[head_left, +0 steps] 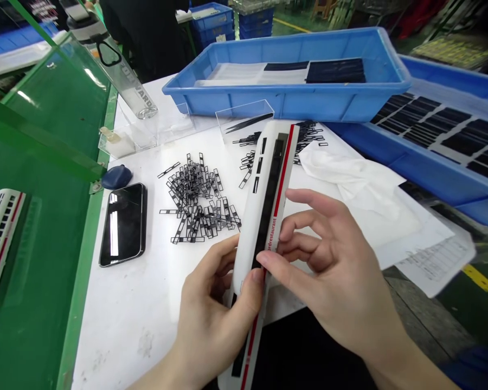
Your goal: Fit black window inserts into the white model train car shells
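A white model train car shell (250, 216) with a red stripe and a dark window strip (268, 189) stands tilted in front of me. My left hand (213, 311) is closed around its lower half, thumb on the front face. With the thumb on the window strip and curled fingers along the red-striped edge, my right hand (333, 265) grips the same shell. Part of the printed lettering shows beside that thumb. Left of the shell lies a heap of small clear window pieces with black frames (195, 184). Black tweezers (250, 123) rest by a clear tray behind it.
A phone (123, 225), a dark blue pouch (116, 176) and a water bottle (132, 89) stand at left. Blue bins (244, 100) holding dark strips line the back and right. White cloth (350, 173) lies at right. Another shell (0, 238) is on the green surface.
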A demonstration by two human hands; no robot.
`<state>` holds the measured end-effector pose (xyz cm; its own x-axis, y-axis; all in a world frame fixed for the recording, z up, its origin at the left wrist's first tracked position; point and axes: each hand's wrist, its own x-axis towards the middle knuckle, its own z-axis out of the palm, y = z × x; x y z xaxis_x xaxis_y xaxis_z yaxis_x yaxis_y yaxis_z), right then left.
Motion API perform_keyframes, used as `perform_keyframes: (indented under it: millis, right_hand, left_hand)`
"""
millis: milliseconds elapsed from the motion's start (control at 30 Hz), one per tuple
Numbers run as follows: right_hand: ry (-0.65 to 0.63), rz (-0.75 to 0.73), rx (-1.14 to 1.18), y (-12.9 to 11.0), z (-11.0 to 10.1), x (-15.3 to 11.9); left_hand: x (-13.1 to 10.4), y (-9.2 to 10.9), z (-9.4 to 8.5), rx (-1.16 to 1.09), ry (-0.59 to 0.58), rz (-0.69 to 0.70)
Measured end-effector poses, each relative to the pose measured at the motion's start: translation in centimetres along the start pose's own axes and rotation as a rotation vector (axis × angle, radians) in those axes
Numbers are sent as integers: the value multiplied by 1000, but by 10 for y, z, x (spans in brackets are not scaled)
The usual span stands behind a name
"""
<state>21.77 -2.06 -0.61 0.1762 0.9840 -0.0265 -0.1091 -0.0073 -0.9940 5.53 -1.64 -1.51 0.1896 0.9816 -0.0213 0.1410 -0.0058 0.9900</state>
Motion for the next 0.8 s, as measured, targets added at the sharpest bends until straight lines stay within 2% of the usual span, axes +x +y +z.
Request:
perform_keyframes:
  millis: [100,300,367,567,800]
  right_hand:
    - [-41,75,87,1,1,2]
    - [-290,167,136,-3,-2,4]
    - [-331,200,178,-4,-2,5]
    - [-358,251,265,-5,-1,7]
    - [-338,193,185,-10,2,7]
  left_hand:
    - [0,1,0,8,4,-2]
    - [-2,3,-2,7,21,25]
    - [-2,3,-2,-5,21,23]
    - [-5,-2,-1,-74,28,56]
    - [-8,-8,-7,-126,-36,43]
